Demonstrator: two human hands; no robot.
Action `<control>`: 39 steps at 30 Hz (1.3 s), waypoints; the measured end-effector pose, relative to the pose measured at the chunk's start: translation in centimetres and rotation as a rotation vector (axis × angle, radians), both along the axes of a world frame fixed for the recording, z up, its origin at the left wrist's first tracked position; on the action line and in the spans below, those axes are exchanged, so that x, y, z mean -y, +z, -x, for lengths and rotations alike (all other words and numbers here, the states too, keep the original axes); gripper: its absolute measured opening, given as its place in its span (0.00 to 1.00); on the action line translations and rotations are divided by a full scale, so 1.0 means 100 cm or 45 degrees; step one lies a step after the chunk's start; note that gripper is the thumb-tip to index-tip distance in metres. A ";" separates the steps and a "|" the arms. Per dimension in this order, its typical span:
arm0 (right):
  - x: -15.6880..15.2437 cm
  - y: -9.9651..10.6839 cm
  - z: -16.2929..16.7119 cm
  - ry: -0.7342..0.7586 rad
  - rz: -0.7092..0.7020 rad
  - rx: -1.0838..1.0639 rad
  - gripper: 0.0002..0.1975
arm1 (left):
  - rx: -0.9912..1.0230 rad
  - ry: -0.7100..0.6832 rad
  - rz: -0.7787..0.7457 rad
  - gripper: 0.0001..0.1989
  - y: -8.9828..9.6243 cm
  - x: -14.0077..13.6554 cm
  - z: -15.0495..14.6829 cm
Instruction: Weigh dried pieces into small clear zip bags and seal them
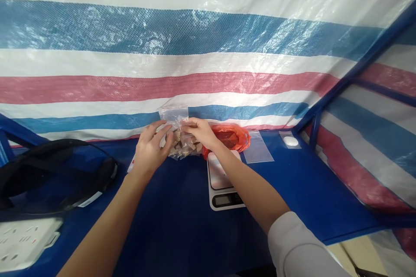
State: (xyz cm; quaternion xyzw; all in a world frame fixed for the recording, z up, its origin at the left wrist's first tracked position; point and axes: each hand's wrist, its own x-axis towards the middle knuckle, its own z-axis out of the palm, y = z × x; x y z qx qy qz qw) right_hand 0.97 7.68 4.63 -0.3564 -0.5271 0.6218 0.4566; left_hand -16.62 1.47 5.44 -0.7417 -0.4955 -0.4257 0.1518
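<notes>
Clear plastic bags holding brownish, lumpy pieces stand at the back of the blue table, against the striped sheet. On their left side is my left hand, its thumb and fingers apart and curved near the plastic. My right hand reaches in from the right, with fingers and thumb pinched at the upper part of a bag. A white kitchen scale lies beneath my right forearm, which partly covers it. Behind the scale sits a red plastic bag with dark contents.
A flat clear bag lies right of the red one. Farther right is a small bag with a white rounded object. A black strapped headset and a white power strip occupy the left. Blue frame bars border the table.
</notes>
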 end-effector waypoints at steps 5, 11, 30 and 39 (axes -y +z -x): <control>-0.010 0.004 0.025 -0.030 -0.001 0.004 0.07 | -0.098 -0.046 0.206 0.19 -0.008 -0.010 0.008; -0.005 0.011 0.016 -0.070 -0.050 0.296 0.10 | -0.102 -0.073 0.307 0.22 -0.025 -0.023 0.013; 0.029 -0.029 -0.019 -0.161 -1.318 1.422 0.17 | -0.205 -0.212 0.400 0.24 -0.024 -0.044 0.018; 0.056 -0.024 -0.059 -0.276 -1.340 1.323 0.17 | -0.107 -0.087 0.227 0.20 -0.008 -0.014 -0.011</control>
